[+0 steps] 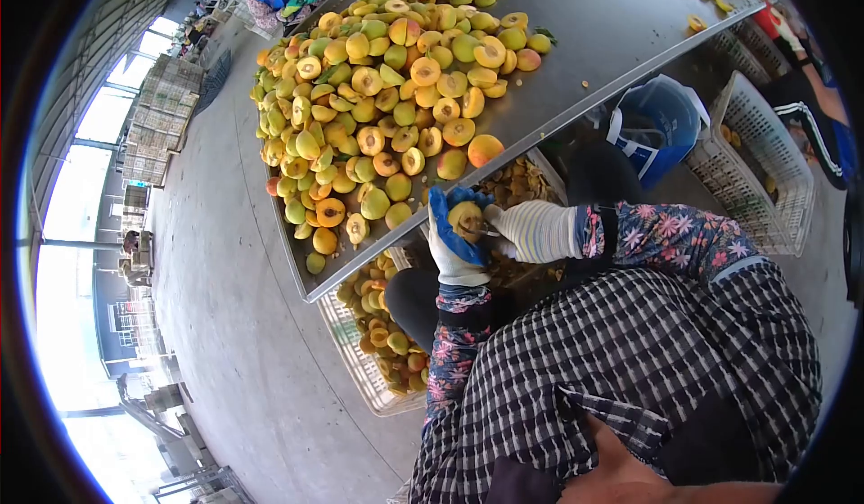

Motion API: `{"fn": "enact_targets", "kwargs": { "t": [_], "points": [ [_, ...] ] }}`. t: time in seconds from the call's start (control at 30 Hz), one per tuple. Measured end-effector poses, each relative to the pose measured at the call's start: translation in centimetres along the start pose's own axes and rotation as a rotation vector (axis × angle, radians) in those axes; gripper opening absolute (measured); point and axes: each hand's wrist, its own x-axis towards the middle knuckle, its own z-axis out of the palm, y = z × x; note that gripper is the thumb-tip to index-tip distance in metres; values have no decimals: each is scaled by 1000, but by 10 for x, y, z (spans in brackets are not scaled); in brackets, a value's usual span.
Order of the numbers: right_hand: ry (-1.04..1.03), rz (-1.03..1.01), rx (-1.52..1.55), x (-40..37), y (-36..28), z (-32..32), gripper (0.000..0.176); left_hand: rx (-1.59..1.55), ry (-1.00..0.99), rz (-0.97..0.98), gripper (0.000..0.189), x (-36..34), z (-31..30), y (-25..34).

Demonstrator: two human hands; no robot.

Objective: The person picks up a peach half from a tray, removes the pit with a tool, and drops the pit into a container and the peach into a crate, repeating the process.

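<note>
My left hand (456, 243), in a white and blue glove, is wrapped round a yellow-green peach half (467, 221) just off the metal table's near edge. My right hand (537, 232), in a striped knit glove, is closed right beside the fruit; a small tool seems to reach from it to the peach, mostly hidden by the fingers. A large heap of halved peaches (387, 99) lies on the metal table (576, 63) beyond my hands. Some halves show brown, hollowed centres.
Below the table stands a crate (387, 400) of peach halves. Another crate (522, 184) holds brownish pieces under my hands. A blue bucket (661, 121) and a white crate (765, 162) stand right, near another person's arm (823, 94). Stacked crates (162, 117) stand far left.
</note>
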Motion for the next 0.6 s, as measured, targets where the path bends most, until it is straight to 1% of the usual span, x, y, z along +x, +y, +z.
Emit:
{"fn": "enact_targets", "kwargs": {
  "t": [0.03,0.13,0.17,0.2,0.27,0.37,0.4,0.47,0.5,0.53,0.57,0.6],
  "points": [
    [62,-21,141,1,-4,0,40,-9,-30,31,44,-2,3,2],
    [-8,2,368,-2,-10,-10,37,68,-81,47,41,-4,1,4],
    [-36,5,315,1,-3,-3,36,341,-136,179,40,-4,-1,5],
    [-21,-28,309,0,-1,-3,36,613,-190,311,39,-3,-4,5],
    [3,-98,289,-1,-2,-11,36,850,-201,466,38,-1,-5,5],
    [31,42,285,-4,-7,-18,36,777,-113,530,38,-3,-5,-2],
    [22,103,210,-6,-12,-19,36,783,-122,551,37,-3,-4,-2],
    [7,222,60,-9,-28,-25,36,627,-116,445,37,-2,-1,-1],
    [31,161,275,-8,-7,-3,37,465,-100,312,38,-1,0,1],
    [43,97,492,-4,-4,3,38,302,-86,178,38,-1,-1,1],
    [-8,110,576,-8,1,5,38,679,-245,387,33,-2,-5,3],
    [53,-5,549,-9,5,8,39,1003,-342,661,33,-3,-9,4]
  ]
}}
